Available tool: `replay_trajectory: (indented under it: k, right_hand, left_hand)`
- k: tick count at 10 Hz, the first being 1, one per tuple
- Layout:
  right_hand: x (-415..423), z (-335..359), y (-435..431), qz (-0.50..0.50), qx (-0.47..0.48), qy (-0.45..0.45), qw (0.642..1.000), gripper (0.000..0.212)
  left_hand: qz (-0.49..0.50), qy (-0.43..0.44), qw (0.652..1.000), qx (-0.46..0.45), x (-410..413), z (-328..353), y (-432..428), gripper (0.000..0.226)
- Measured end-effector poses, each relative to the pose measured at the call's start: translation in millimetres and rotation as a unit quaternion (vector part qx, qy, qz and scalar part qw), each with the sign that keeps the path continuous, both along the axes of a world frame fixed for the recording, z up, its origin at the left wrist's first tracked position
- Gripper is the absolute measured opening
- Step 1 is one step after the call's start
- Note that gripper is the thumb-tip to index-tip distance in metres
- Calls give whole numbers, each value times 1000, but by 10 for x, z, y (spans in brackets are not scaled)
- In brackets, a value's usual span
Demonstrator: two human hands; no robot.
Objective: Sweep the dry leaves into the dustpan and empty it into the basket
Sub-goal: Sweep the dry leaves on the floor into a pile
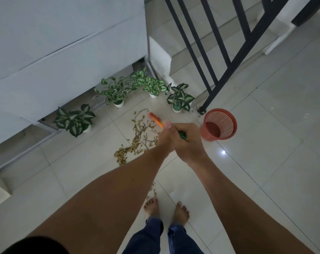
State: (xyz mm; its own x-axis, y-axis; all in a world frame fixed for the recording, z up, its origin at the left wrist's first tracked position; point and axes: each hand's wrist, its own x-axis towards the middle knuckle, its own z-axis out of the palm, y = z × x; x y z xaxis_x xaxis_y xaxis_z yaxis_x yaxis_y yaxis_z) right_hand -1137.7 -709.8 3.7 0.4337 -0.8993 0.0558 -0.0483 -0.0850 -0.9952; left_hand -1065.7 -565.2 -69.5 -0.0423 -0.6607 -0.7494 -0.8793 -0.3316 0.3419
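Two bare arms (118, 189) reach out above two bare feet (151, 206). The left hand (165, 138) and the right hand (189, 143) are squeezed close together. Their fingers curl tight round a blurry stick (156, 119), orange at the far end and green by the right hand. The dry leaves (137, 136) lie on the floor just left of the hands. The red basket (219, 125) stands just to their right.

Dim, wide-angle warp, blurred broom (156, 119)
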Motion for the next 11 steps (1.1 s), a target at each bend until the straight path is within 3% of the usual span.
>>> replay_trajectory:
  k: [1, 2, 3, 4, 5, 6, 7, 8, 9, 10, 11]
  right_hand:
    - [109, 53, 42, -40, 95, -56, 993, 62]
    - [3, 232, -37, -36, -12, -22, 999, 60]
    - [12, 444, -155, 0, -46, -13, 999, 54]
    - [184, 441, -291, 32, -79, 31, 996, 54]
    - [396, 245, -398, 72, -81, 52, 993, 54]
    - [647, 10, -397, 104, -52, 74, 991, 55]
    - [677, -44, -322, 94, -9, 72, 993, 56]
    - [579, 89, -248, 82, -12, 38, 996, 50]
    - [757, -16, -220, 35, -179, 147, 972, 78]
    - [896, 4, -362, 23, -197, 197, 960, 67]
    - [924, 297, -436, 113, -108, 97, 983, 51]
  left_hand:
    - [-48, -23, 999, 13, -52, -120, 68, 55]
    - [283, 37, 955, 77, -182, 141, -187, 45]
    - [450, 170, 876, 32, -161, 1030, -841, 36]
    - [258, 118, 958, 31, -51, 945, -794, 39]
    - [171, -9, 977, 130, -54, 111, -369, 42]
    - [102, -6, 992, 70, 80, -343, -111, 52]
    - [202, 2, 977, 71, 219, -392, -55, 54]
    - [196, 14, 980, 46, 282, -552, -5, 54]
    - [185, 45, 982, 14, 533, -555, -21, 55]
    - [220, 64, 973, 23, 600, -607, -104, 54]
    - [216, 2, 976, 31, 482, -684, -49, 53]
